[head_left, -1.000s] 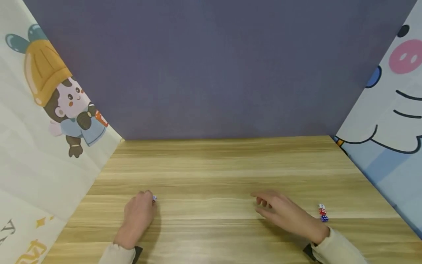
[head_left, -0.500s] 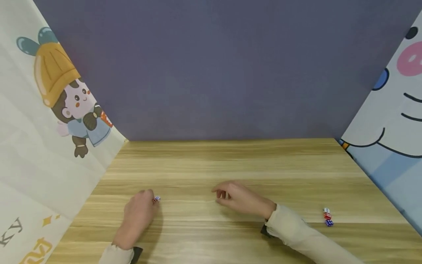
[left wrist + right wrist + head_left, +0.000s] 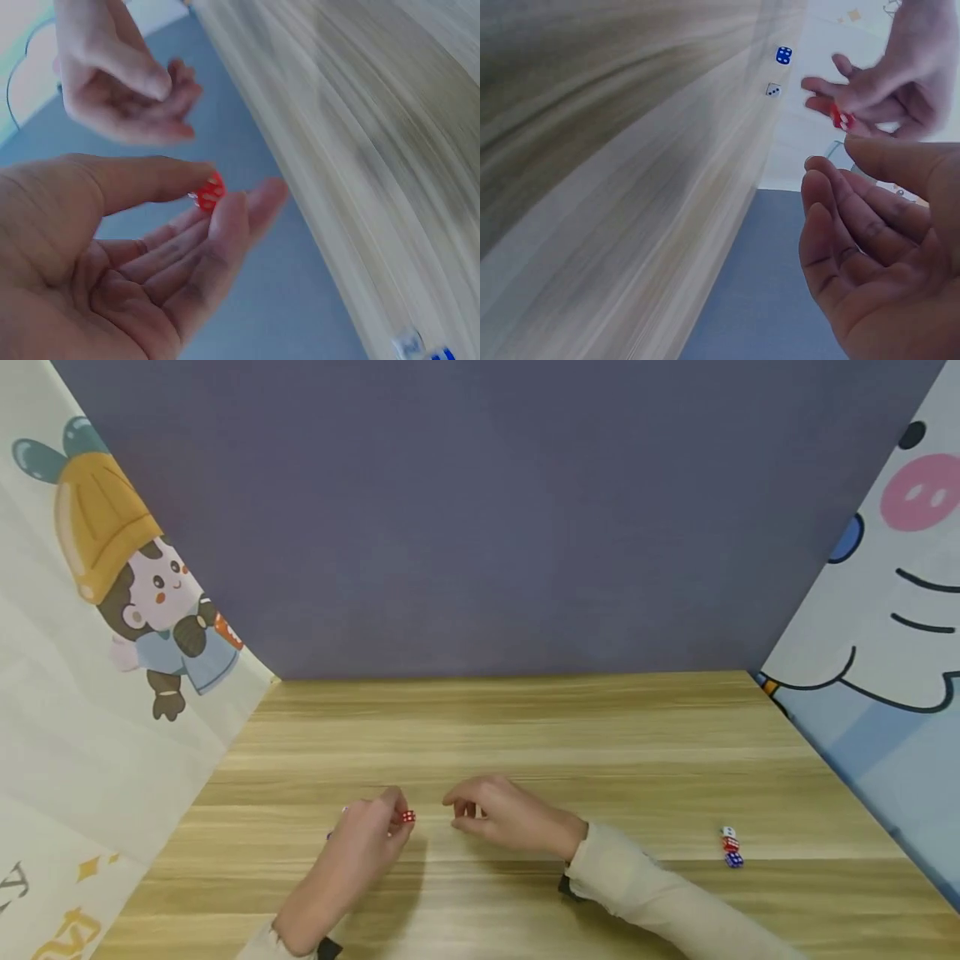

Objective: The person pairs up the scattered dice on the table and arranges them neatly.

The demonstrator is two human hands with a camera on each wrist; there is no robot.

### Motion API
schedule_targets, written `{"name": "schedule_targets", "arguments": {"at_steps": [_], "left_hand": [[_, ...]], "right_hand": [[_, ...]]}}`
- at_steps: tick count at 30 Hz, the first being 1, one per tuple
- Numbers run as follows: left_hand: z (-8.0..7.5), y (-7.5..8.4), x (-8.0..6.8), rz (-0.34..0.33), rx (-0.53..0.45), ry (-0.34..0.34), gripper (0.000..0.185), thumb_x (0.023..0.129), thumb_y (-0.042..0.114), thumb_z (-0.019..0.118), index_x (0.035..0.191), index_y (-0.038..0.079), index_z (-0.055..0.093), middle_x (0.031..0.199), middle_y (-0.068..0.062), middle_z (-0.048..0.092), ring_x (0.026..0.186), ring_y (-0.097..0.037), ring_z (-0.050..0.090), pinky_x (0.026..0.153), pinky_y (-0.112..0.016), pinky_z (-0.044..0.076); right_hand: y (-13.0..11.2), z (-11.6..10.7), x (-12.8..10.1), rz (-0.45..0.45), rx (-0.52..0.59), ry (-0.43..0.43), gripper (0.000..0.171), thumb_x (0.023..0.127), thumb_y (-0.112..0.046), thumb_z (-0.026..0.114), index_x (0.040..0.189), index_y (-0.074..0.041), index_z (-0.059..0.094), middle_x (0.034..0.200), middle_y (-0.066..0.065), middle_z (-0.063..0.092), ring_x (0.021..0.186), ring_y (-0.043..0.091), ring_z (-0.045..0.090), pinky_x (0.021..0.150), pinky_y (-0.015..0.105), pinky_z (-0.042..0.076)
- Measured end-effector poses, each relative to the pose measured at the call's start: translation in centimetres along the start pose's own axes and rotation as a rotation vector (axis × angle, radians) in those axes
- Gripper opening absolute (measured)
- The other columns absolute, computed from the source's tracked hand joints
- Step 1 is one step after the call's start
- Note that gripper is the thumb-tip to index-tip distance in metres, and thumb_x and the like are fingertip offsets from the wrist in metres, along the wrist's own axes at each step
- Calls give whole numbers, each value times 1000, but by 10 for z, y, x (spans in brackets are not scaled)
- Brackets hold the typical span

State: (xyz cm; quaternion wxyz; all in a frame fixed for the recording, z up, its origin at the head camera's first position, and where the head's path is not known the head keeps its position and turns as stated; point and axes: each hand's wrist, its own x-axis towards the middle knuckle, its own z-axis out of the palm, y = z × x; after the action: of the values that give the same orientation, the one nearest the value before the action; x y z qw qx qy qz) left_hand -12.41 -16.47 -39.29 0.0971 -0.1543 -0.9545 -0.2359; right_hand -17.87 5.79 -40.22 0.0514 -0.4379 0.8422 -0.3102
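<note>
Red plastic-looking die [image 3: 408, 817], marked with white pips, was pinched between the thumb and index finger of my left hand [image 3: 366, 835]; my other left fingers extended beneath it, as the left wrist view showed. My right hand [image 3: 506, 812] held nothing: its thumb stood apart from its lightly bent fingers, which faced the die across a narrow gap. My 2 hands were near each other but did not touch, both toward the near part of the wood-grained table [image 3: 480, 727].

Behind my left hand, 2 dice lay on the table, a white die [image 3: 773, 90] and a blue die [image 3: 784, 55], just beside each other with a gap between; in the head view my hand hid most of both. Well to the right of my right hand, 3 more dice formed a close row, running from far to near: white cube [image 3: 729, 832], red cube [image 3: 731, 843], blue cube [image 3: 735, 860]. Whether these 3 touched, I could not tell.

A grey-violet panel [image 3: 480, 518] stood at the table's far edge, flanked by 2 printed sheets: a capped cartoon figure [image 3: 168, 602] at left, a pink snout [image 3: 918, 493] at right. A cream sleeve [image 3: 645, 889] covered my right forearm.
</note>
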Motion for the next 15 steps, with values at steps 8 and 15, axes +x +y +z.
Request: {"name": "schedule_targets", "arguments": {"at_steps": [8,15], "left_hand": [[16,29,13,197,-63,-69,13,84,5,77,84,6,64,72,1,66,58,1,54,51,-13,45],[25,47,22,317,-97,-78,12,87,12,77,86,7,66,74,1,68,59,2,54,52,-10,45]], "right_hand": [[3,0,-14,-16,-44,58,13,93,-9,70,106,-11,73,91,-9,69,79,-5,58,69,14,50],[2,-4,-37,-53,-123,150,12,94,-12,69,106,-11,73,98,-6,71,87,0,62,76,15,51]]}}
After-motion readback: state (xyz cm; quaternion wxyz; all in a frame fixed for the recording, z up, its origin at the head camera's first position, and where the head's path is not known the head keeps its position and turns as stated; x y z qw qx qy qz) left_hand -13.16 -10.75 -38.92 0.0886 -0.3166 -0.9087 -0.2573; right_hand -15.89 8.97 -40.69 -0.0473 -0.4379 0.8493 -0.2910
